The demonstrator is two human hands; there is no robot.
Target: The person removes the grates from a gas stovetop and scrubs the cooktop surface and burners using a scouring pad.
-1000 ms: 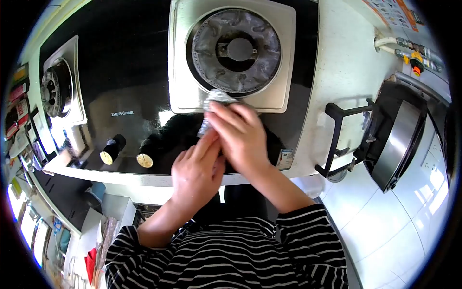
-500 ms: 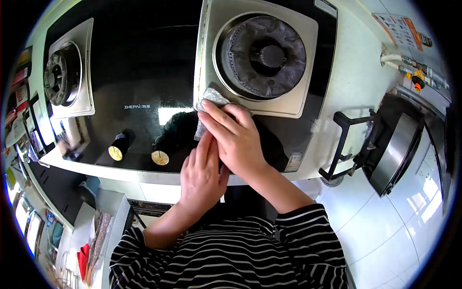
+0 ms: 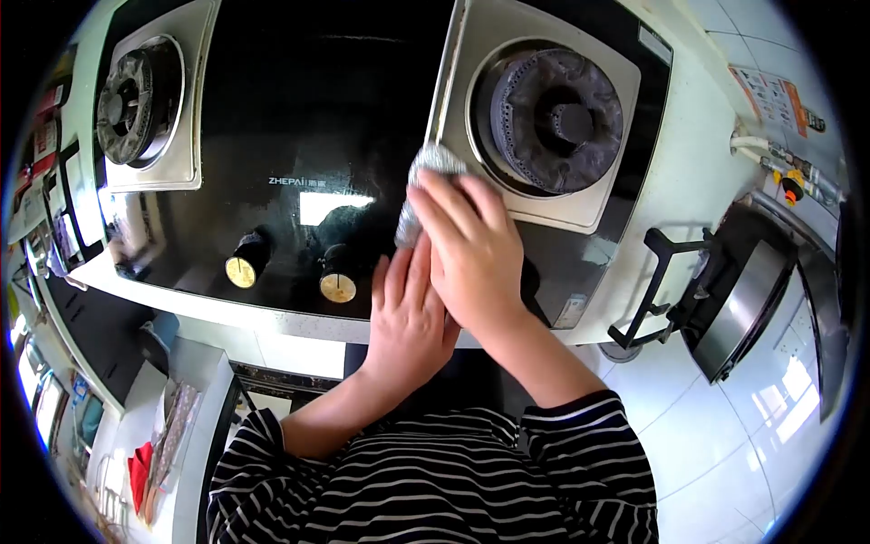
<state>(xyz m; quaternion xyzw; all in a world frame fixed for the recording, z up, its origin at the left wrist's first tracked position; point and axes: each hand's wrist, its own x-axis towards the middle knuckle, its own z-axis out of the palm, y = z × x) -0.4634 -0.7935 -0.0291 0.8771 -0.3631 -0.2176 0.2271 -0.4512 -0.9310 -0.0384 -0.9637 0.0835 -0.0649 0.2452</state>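
A silvery-grey cloth [image 3: 419,195] lies bunched over the near left corner of the steel burner plate [image 3: 553,214] and the black glass hob [image 3: 362,109]. My right hand [image 3: 476,249] presses down on the cloth, its fingers bent over it. Just below, my left hand [image 3: 408,313] has its fingers close together, with the fingertips at the cloth's lower end. Part of the left hand is hidden under the right one. Beyond my right hand, a dark round burner [image 3: 557,122] sits in the plate.
Two control knobs [image 3: 337,286] stand left of my hands. A second burner [image 3: 127,107] is at far left. On the right counter rests a black pan support [image 3: 657,276], near a dark metal appliance [image 3: 743,290]. Gas pipes [image 3: 788,163] run along the right wall.
The view has shifted, so the hob appears further right. Both hands and the cloth have slid slightly away from me along the burner plate's left corner.
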